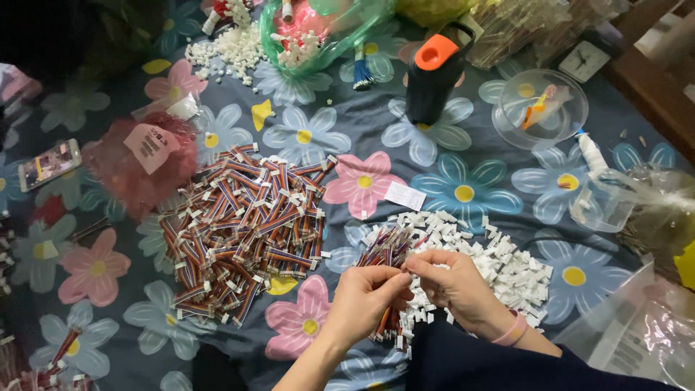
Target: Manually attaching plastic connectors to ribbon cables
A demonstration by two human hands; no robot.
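A small white connector (407, 269) is being pinched between the fingers of the left hand (365, 298) and right hand (456, 284), with the white connector pile (507, 268) lying just right.

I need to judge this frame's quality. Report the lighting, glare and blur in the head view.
Head view: light is uneven, bright over the pile of small white plastic connectors and both hands, left hand and right hand, dim at the top-left corner; glare on the clear round plastic bowl; the clear plastic bag at lower right looks soft.
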